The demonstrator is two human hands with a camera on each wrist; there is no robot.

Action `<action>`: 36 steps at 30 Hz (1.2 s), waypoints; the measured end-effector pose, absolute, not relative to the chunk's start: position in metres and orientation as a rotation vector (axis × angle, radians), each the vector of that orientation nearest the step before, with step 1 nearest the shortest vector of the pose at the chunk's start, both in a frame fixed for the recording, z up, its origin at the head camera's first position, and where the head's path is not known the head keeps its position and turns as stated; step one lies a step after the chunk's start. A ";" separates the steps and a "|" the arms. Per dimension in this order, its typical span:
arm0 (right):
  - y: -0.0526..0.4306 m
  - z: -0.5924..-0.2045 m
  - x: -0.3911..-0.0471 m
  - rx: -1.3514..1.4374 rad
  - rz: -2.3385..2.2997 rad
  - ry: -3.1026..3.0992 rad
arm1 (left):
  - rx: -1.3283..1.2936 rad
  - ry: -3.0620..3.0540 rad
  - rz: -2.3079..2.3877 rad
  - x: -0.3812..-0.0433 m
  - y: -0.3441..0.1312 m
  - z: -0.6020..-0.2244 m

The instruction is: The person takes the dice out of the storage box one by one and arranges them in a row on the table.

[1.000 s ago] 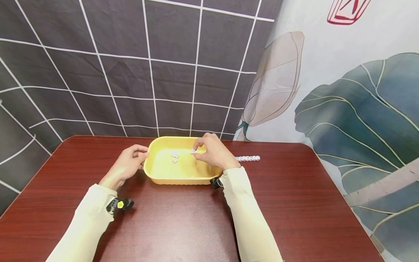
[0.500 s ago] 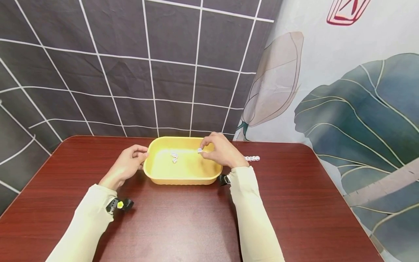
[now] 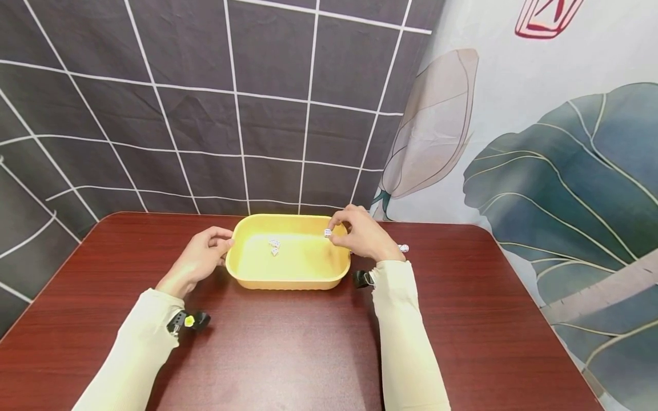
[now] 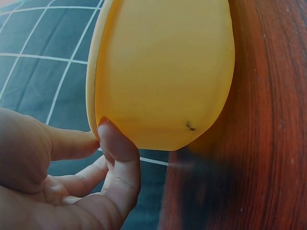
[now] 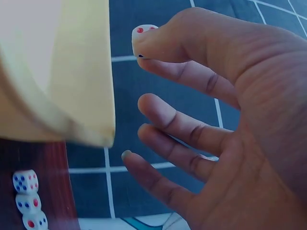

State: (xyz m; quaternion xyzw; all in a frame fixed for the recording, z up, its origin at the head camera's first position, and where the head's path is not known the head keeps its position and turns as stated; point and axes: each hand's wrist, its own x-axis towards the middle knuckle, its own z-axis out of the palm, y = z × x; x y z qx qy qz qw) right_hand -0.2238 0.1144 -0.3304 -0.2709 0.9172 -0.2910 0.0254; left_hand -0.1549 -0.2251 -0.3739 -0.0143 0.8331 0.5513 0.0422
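Note:
A yellow plastic tub (image 3: 288, 284) stands near the back edge of the table. My left hand (image 3: 197, 261) pinches its left rim between thumb and finger, as the left wrist view confirms. Above the tub's right end, my right hand (image 3: 366, 235) holds a white die (image 3: 327, 233) between thumb and forefinger. That die (image 5: 140, 40) shows red dots and a blue one in the right wrist view, where the other fingers spread apart. Several loose dice (image 3: 275, 244) lie on the tub floor, left of its middle.
A row of dice (image 3: 404, 248) lies on the table right of the tub, mostly hidden behind my right hand and wrist. Some of these dice (image 5: 28, 202) show in the right wrist view. A dark checked cloth (image 3: 272, 131) hangs behind the reddish-brown table (image 3: 288, 342).
My right hand has moved right with the die, from over the tub's inside to its right end, covering more of the dice row. The left hand and tub have stayed put.

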 end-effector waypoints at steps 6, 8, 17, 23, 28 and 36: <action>0.125 -0.332 -0.225 -0.826 -0.913 2.861 | -0.044 2.541 1.696 -0.155 -0.224 -0.375; 0.129 -0.332 -0.225 -0.818 -0.914 2.869 | -0.044 2.537 1.701 -0.154 -0.224 -0.375; 0.143 -0.332 -0.226 -0.720 -0.945 2.883 | -0.039 2.538 1.705 -0.155 -0.223 -0.374; 0.151 -0.333 -0.227 -0.697 -0.961 2.884 | -0.041 2.537 1.702 -0.155 -0.222 -0.375; 0.158 -0.331 -0.230 -0.684 -0.987 2.872 | -0.046 2.536 1.698 -0.155 -0.223 -0.375; 0.169 -0.334 -0.233 -0.645 -1.076 2.829 | -0.047 2.552 1.680 -0.156 -0.226 -0.374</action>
